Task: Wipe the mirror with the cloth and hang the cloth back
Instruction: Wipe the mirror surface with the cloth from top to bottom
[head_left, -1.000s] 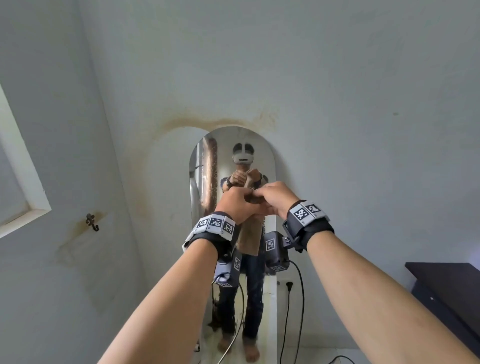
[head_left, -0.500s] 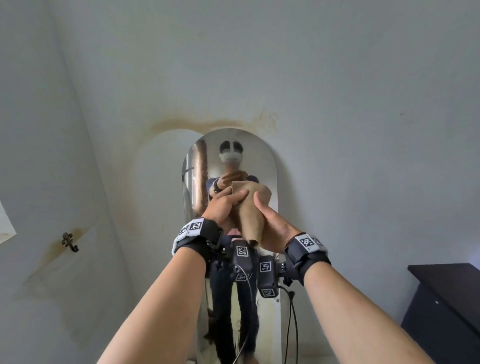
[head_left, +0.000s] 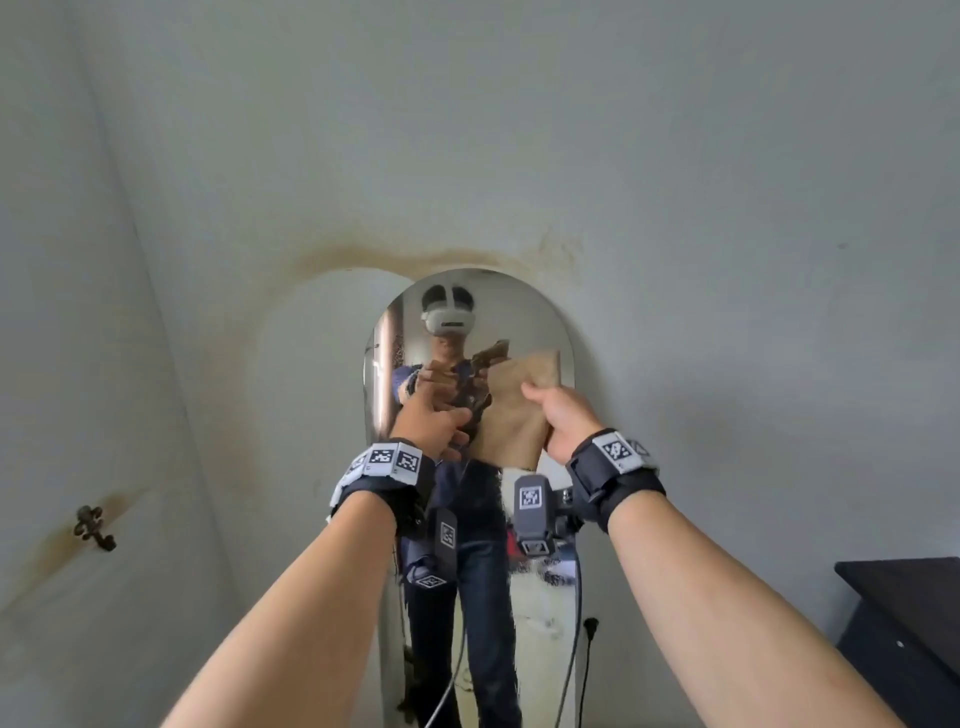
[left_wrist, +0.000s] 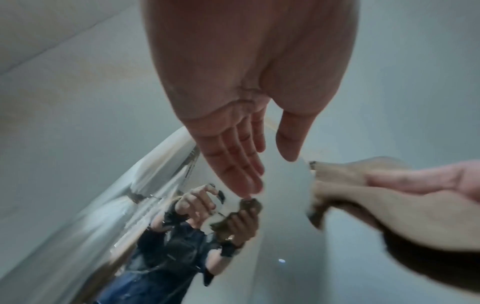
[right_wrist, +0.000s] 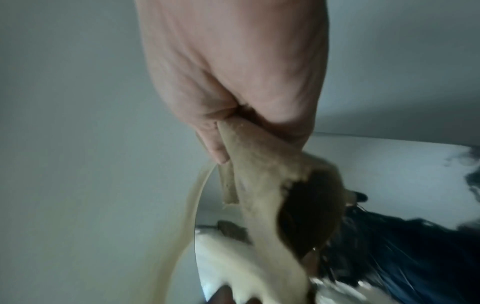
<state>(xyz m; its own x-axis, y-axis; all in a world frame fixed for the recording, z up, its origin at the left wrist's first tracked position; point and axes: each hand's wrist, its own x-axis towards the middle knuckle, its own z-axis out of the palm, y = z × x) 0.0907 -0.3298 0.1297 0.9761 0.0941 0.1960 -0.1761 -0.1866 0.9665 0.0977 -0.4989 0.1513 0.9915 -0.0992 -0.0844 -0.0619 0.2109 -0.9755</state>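
A tall arched mirror leans on the pale wall straight ahead. My right hand grips a tan cloth by its right edge and holds it up before the mirror's upper right part. In the right wrist view the cloth is bunched between thumb and fingers of the right hand, with the mirror behind. My left hand is just left of the cloth, apart from it. The left wrist view shows the left hand with straight fingers, holding nothing, near the mirror and the cloth.
A small dark metal hook is fixed on the left wall, low and well left of the mirror. A dark cabinet stands at the lower right. A wall socket with a cable sits beside the mirror's lower right edge.
Both hands were together on the cloth. The left hand has let go and drawn left. The right hand has carried the unfolded cloth right and up in front of the mirror.
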